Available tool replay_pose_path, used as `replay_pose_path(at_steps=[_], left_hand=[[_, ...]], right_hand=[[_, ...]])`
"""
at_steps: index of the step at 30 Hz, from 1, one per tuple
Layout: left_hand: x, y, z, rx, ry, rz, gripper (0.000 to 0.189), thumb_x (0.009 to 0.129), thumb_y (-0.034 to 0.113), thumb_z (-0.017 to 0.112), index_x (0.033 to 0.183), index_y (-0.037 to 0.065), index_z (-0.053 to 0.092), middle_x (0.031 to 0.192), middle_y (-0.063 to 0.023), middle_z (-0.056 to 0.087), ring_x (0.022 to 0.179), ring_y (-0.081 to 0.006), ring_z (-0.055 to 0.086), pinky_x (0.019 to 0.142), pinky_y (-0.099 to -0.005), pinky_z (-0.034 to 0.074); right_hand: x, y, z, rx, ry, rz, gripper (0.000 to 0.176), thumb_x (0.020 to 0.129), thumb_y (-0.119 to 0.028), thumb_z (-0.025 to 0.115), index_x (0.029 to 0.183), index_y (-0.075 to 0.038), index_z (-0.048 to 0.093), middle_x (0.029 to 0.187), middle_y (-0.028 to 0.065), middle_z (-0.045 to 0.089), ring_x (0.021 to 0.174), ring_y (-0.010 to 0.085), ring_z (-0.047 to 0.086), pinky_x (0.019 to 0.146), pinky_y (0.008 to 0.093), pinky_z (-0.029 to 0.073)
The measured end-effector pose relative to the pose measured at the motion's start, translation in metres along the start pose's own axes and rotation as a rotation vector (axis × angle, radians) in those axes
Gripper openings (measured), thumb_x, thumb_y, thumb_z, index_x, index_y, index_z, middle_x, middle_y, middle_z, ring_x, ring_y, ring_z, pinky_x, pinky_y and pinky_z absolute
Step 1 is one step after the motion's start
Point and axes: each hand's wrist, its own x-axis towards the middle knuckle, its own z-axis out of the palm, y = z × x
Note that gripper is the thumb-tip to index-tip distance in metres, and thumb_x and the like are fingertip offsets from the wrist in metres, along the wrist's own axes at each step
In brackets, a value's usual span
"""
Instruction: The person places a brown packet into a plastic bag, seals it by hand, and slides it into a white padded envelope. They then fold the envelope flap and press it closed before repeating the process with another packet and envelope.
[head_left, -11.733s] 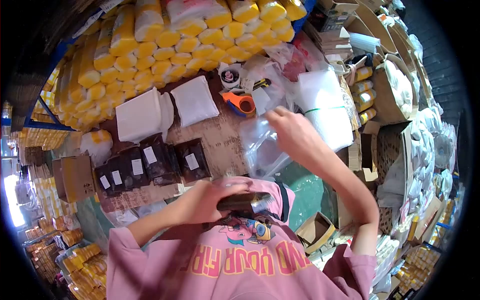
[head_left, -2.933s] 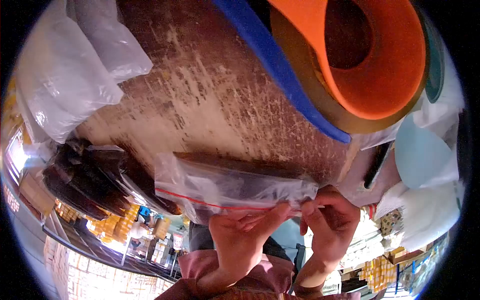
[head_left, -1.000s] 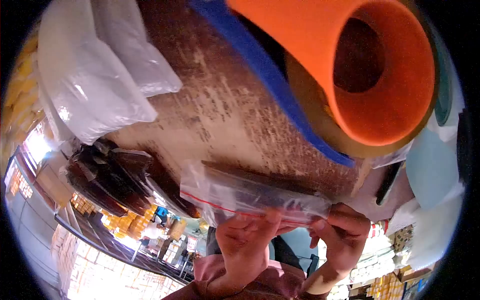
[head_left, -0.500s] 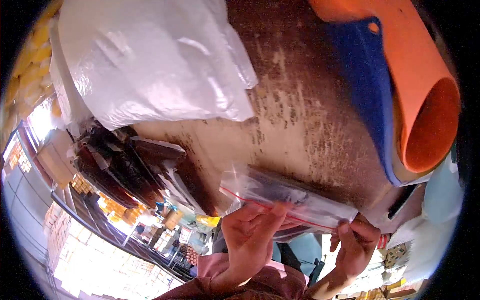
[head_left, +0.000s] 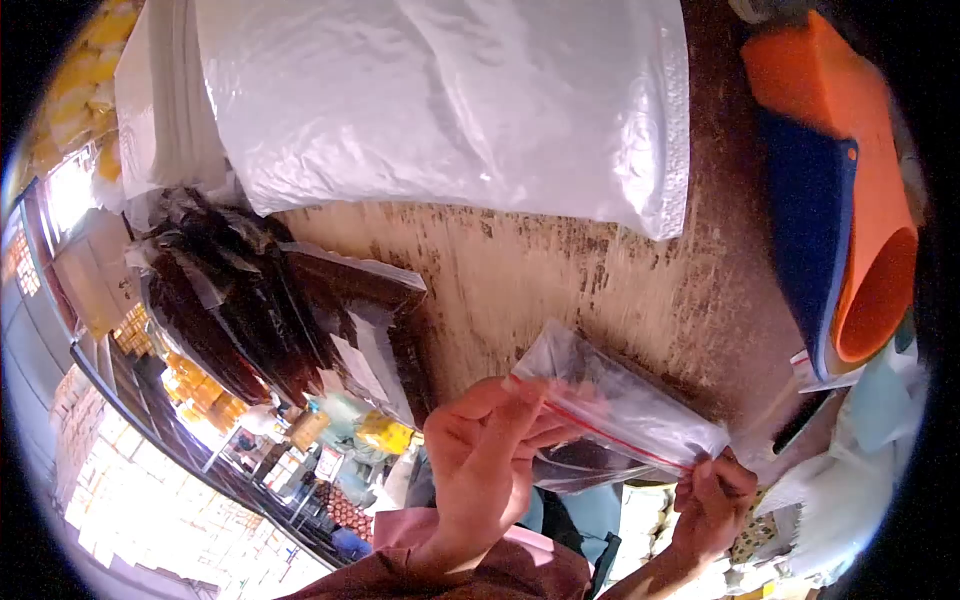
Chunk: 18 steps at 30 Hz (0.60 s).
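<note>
A clear plastic bag [head_left: 620, 410] with a red zip line is stretched between my hands at the near edge of the wooden table. My left hand [head_left: 490, 450] pinches it at the left end of the red line. At the other end, my right hand [head_left: 715, 495] grips the corner with closed fingers. Something thin and curved shows faintly through the lower part of the bag; I cannot make out what it is.
A large white plastic package [head_left: 450, 110] lies across the table [head_left: 600, 280]. Dark wrapped items [head_left: 240, 300] are at the left edge. On the right stands a rolled orange sheet [head_left: 870, 200] beside a blue one [head_left: 800, 220]. Shelves and goods fill the background at lower left.
The view has shifted, so the white package takes up more of it and the orange roll sits farther right. My left hand has slid nearer the left end of the red line.
</note>
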Motion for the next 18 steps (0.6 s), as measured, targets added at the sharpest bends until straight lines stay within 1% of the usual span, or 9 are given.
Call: replay_pose_path(at_steps=[2, 5, 6, 7, 9, 11, 13, 15, 18], left_hand=[[0.002, 0.006, 0.007, -0.030, 0.042, -0.018, 0.016, 0.096, 0.010, 0.052, 0.098, 0.000, 0.063, 0.089, -0.0180, 0.070, 0.084, -0.0318, 0.071, 0.077, -0.0465, 0.060], [0.022, 0.021, -0.023, -0.279, -0.088, 0.222, 0.017, 0.097, 0.012, 0.052, 0.101, -0.001, 0.062, 0.088, -0.0154, 0.070, 0.079, -0.0231, 0.070, 0.071, -0.0384, 0.060], [0.025, 0.031, -0.031, -0.310, -0.102, 0.285, 0.017, 0.097, 0.012, 0.052, 0.102, -0.001, 0.061, 0.089, -0.0145, 0.070, 0.078, -0.0199, 0.070, 0.070, -0.0355, 0.060], [0.022, 0.043, -0.031, -0.263, -0.073, 0.323, 0.017, 0.097, 0.012, 0.052, 0.103, -0.001, 0.060, 0.092, -0.0134, 0.070, 0.079, -0.0163, 0.069, 0.069, -0.0326, 0.059], [0.013, 0.042, -0.020, -0.045, -0.159, 0.340, 0.022, 0.095, 0.014, 0.057, 0.107, -0.004, 0.058, 0.100, -0.0166, 0.068, 0.088, -0.0211, 0.069, 0.077, -0.0349, 0.058], [0.006, 0.034, 0.006, 0.103, -0.124, 0.320, 0.021, 0.095, 0.012, 0.057, 0.107, -0.005, 0.058, 0.100, -0.0192, 0.068, 0.088, -0.0235, 0.069, 0.081, -0.0372, 0.057], [0.009, 0.021, 0.011, 0.312, -0.168, 0.390, 0.019, 0.093, 0.005, 0.059, 0.108, -0.007, 0.060, 0.102, -0.0187, 0.068, 0.093, -0.0226, 0.068, 0.085, -0.0329, 0.054], [0.011, 0.008, 0.016, 0.519, -0.223, 0.457, 0.018, 0.092, 0.003, 0.060, 0.107, -0.006, 0.061, 0.101, -0.0171, 0.068, 0.092, -0.0215, 0.067, 0.086, -0.0297, 0.052], [0.016, 0.000, 0.034, 0.679, -0.319, 0.543, 0.017, 0.086, 0.007, 0.068, 0.102, 0.000, 0.066, 0.087, -0.0068, 0.068, 0.075, -0.0120, 0.059, 0.069, -0.0223, 0.046]], right_hand=[[-0.002, 0.002, 0.000, 0.057, -0.014, -0.013, 0.013, 0.083, -0.006, 0.069, 0.091, 0.000, 0.060, 0.077, 0.0105, 0.057, 0.056, 0.0133, 0.051, 0.046, 0.0231, 0.040], [0.005, 0.006, -0.019, -0.052, 0.176, 0.087, 0.012, 0.086, -0.007, 0.068, 0.092, 0.000, 0.061, 0.074, 0.0067, 0.057, 0.055, 0.0126, 0.049, 0.050, 0.0230, 0.040], [0.003, 0.008, -0.022, -0.014, 0.234, 0.003, 0.011, 0.088, -0.009, 0.067, 0.094, -0.001, 0.063, 0.072, 0.0041, 0.058, 0.055, 0.0116, 0.047, 0.052, 0.0242, 0.039], [0.004, 0.012, -0.024, -0.018, 0.215, -0.039, 0.008, 0.087, -0.005, 0.066, 0.092, -0.001, 0.062, 0.069, 0.0055, 0.056, 0.054, 0.0130, 0.048, 0.047, 0.0253, 0.039], [0.003, 0.020, -0.033, -0.051, 0.179, -0.110, 0.006, 0.084, 0.003, 0.063, 0.089, -0.001, 0.061, 0.065, 0.0081, 0.053, 0.051, 0.0156, 0.051, 0.039, 0.0276, 0.038], [0.001, 0.015, -0.024, 0.002, 0.270, -0.077, 0.007, 0.086, 0.000, 0.064, 0.093, 0.001, 0.061, 0.069, 0.0104, 0.058, 0.052, 0.0169, 0.054, 0.043, 0.0299, 0.043], [0.001, 0.007, -0.021, 0.031, 0.187, -0.050, 0.009, 0.087, -0.001, 0.064, 0.094, 0.002, 0.061, 0.071, 0.0107, 0.059, 0.055, 0.0176, 0.057, 0.046, 0.0302, 0.045], [-0.005, 0.004, -0.016, 0.066, 0.236, 0.010, 0.006, 0.084, -0.002, 0.066, 0.083, 0.002, 0.063, 0.069, 0.0105, 0.060, 0.055, 0.0177, 0.058, 0.047, 0.0312, 0.047], [-0.008, 0.003, -0.018, 0.046, 0.156, 0.071, 0.007, 0.082, -0.002, 0.068, 0.080, 0.004, 0.065, 0.069, 0.0113, 0.064, 0.055, 0.0175, 0.058, 0.047, 0.0303, 0.046]])
